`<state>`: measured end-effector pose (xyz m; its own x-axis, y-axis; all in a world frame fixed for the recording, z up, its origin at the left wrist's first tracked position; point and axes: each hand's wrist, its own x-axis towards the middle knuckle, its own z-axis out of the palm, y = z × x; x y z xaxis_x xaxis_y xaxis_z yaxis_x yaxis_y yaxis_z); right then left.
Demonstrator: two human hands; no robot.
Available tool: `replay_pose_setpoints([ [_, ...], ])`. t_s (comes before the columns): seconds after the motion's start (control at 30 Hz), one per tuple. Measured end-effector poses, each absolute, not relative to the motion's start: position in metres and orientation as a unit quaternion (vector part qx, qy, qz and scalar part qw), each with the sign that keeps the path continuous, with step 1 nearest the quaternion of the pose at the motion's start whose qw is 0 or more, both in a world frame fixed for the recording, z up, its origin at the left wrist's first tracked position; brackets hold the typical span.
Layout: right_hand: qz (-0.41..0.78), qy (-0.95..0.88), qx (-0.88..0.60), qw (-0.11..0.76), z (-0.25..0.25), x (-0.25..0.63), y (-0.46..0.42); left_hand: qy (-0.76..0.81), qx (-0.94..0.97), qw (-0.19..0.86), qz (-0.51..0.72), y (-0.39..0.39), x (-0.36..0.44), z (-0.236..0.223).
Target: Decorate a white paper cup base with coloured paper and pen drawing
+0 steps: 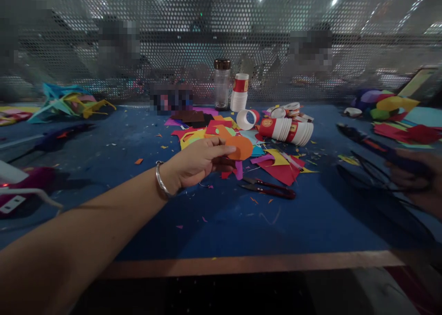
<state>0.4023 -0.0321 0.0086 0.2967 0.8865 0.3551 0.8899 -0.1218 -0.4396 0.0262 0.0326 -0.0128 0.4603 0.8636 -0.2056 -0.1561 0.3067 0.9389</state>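
My left hand [203,160], a silver bangle at its wrist, pinches a round piece of orange paper [242,148] between thumb and fingers above a heap of coloured paper scraps [196,137]. At the right edge, my right hand [423,181] is wrapped round a dark blue glue gun [386,151] with an orange detail; both are blurred and partly cut off. The gun's nozzle points to the upper left, and black cable loops hang below it. Thread snips [272,189] with dark red handles lie on the blue table, just right of my left hand.
Stacked red-and-white paper cups [286,130] lie behind the scraps, near an upright cup stack [239,96] and a clear bottle [222,87]. Another blue tool [60,137] and a purple power strip [31,190] are at left. A perforated metal screen [193,43] stands behind.
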Motion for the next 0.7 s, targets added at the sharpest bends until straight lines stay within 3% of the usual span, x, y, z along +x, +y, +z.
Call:
replay_pose_setpoints([
  [0.03, 0.057, -0.578, -0.751, 0.316, 0.009, 0.395, -0.036, 0.38, 0.467, 0.716, 0.355, 0.032, 0.027, -0.013],
  [0.1, 0.254, -0.436, -0.735, 0.452, 0.011, 0.378, -0.042, 0.387, 0.46, 0.715, 0.356, 0.032, 0.028, -0.013],
  [0.2, 0.366, -0.324, -0.707, 0.511, 0.013, 0.357, -0.048, 0.394, 0.45, 0.716, 0.36, 0.033, 0.028, -0.014],
  [0.4, 0.39, -0.337, -0.626, 0.586, 0.01, 0.339, -0.051, 0.372, 0.461, 0.717, 0.366, 0.033, 0.026, -0.013],
  [0.7, 0.412, -0.408, -0.628, 0.519, 0.019, 0.304, -0.048, 0.368, 0.478, 0.706, 0.372, 0.032, 0.027, -0.013],
])
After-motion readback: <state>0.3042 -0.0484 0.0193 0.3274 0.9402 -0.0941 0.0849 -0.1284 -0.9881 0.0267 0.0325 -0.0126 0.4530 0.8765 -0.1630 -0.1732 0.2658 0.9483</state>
